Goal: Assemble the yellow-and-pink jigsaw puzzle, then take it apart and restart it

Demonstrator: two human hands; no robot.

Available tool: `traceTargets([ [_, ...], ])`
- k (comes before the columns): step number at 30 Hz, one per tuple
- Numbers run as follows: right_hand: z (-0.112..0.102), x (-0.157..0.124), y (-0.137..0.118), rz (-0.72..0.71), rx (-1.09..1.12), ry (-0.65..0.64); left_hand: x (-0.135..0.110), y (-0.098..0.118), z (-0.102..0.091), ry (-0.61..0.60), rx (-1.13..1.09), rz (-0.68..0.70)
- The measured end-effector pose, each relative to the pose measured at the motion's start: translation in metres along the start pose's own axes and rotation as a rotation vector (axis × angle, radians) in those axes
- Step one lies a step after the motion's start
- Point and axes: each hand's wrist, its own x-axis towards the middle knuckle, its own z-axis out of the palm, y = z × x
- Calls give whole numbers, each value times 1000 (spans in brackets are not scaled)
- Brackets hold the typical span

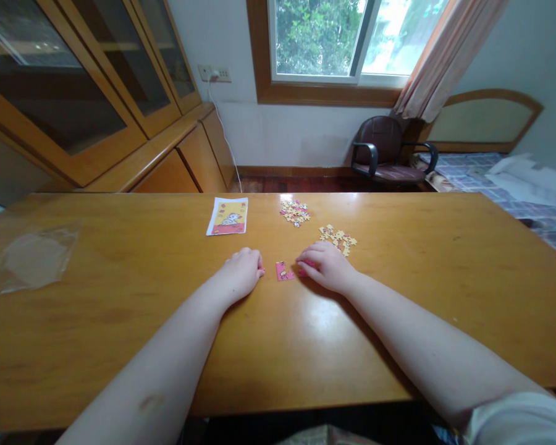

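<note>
My left hand (243,272) rests on the table with its fingers curled closed. A bit of pink, apparently a jigsaw piece, shows at its fingertips. My right hand (325,266) lies to the right, thumb and fingers bent around pink jigsaw pieces (307,266) that it partly covers. Between the hands lies a small joined section of pink puzzle (284,272), flat, with a figure on it. Just beyond my right hand spreads a loose group of yellow jigsaw pieces (338,236). Farther back is a heap of mixed pink and yellow pieces (295,212).
A picture card (228,216) with a white animal on yellow and pink lies at the back left of the wooden table (143,247). A clear plastic bag (32,256) is at the far left. Past the table stand a cabinet (167,164) and an armchair (384,148).
</note>
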Motion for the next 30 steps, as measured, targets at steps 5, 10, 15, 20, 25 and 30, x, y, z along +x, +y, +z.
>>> traceTargets([
  [5, 0, -1, 0, 7, 3, 2, -4, 6, -2, 16, -149, 52],
  [10, -2, 0, -4, -38, 29, -21, -2, 16, 2, 133, -520, 108],
  [15, -3, 0, -7, -75, 64, -70, 2, 22, 20, 49, -832, 169],
  [20, -1, -1, -5, -100, 74, -87, 3, 24, 24, 37, -873, 197],
  [25, -1, -1, -5, -125, 93, -86, 0, 29, 20, 35, -902, 181],
  [30, -2, 0, -9, -134, 90, -90, -2, 31, 21, 50, -873, 152],
])
